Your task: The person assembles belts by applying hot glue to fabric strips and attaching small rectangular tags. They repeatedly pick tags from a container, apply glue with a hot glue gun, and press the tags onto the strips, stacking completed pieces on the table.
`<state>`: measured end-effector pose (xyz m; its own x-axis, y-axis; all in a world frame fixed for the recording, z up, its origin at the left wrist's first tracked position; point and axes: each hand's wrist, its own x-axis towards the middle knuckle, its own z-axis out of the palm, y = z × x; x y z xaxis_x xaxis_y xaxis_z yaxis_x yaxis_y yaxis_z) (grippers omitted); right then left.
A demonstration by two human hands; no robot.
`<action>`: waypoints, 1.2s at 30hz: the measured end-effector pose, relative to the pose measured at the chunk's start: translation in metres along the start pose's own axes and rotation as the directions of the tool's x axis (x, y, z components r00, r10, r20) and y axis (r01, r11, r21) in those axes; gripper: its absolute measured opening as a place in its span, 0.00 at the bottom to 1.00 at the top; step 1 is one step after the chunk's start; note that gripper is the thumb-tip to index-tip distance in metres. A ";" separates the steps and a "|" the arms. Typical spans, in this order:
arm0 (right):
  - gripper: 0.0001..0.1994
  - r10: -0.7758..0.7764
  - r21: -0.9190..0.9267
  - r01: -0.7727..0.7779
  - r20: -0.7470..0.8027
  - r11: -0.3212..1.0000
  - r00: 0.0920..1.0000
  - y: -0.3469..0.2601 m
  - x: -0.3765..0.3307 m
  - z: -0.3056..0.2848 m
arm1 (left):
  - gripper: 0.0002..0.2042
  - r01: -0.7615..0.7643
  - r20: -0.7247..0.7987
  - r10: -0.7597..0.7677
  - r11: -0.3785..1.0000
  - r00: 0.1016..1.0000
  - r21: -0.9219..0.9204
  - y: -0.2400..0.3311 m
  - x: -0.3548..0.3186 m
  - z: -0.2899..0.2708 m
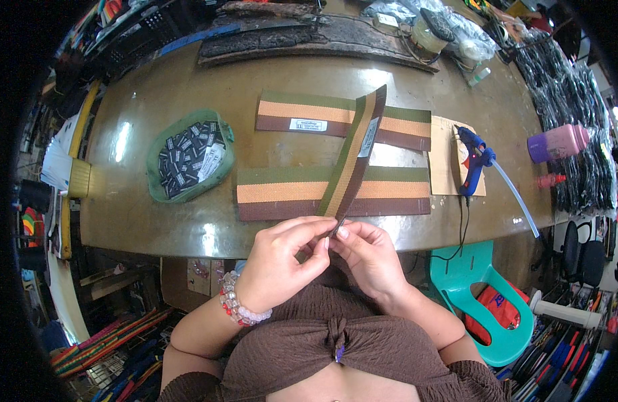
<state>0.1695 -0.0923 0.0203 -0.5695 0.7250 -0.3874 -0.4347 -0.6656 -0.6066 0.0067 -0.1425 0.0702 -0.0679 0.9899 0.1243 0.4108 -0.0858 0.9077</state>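
From the head camera, both hands meet just past the near edge of the brown table point(155, 221), pinching the near end of a striped webbing strap point(356, 154) in green, orange, cream and brown bands. The left hand point(282, 258), with a beaded bracelet point(238, 305) at its wrist, closes thumb and forefinger on the strap's end from the left; the right hand point(369, 254) closes on the same end from the right, fingertips nearly touching the left ones. Held so, the strap rises stiffly away from the body and slants over 2 flat strips of the same webbing, the nearer strip point(282, 193) and the farther strip point(309, 115), probably to keep its end at working height while the fingers fuss with it. A small white label shows on the raised strap. To the left lies a green bag of small black labels point(188, 157); to the right a blue glue gun point(473, 161) rests on cardboard point(443, 167), within reach.
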 end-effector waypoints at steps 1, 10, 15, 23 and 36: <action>0.03 0.008 0.002 -0.008 0.005 1.000 1.000 -0.001 0.001 0.000 | 0.13 -0.002 -0.001 0.002 1.000 1.000 0.004 0.000 0.000 0.000; 0.03 0.027 -0.079 -0.026 0.019 0.997 0.999 -0.010 0.004 -0.004 | 0.12 0.014 0.014 -0.014 1.000 1.000 -0.005 0.003 0.001 0.001; 0.05 -0.019 -0.252 0.021 0.008 0.968 1.000 -0.017 0.006 -0.004 | 0.08 0.050 0.024 -0.050 0.999 0.998 -0.017 0.005 0.006 0.002; 0.14 -0.299 -0.624 0.500 0.755 -0.600 0.584 -0.061 0.008 0.031 | 0.04 -0.196 0.071 0.184 0.877 0.980 0.439 0.012 0.009 -0.012; 0.20 -0.356 -0.601 0.131 0.620 -0.789 0.699 -0.151 0.052 -0.008 | 0.19 -0.350 0.151 0.384 0.528 0.911 0.774 -0.020 0.050 -0.088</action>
<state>0.2107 0.0472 0.0858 -0.6760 0.6341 0.3755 0.6873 0.7263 0.0108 -0.0851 -0.1009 0.0933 0.2329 0.8858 0.4014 0.9441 -0.3050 0.1253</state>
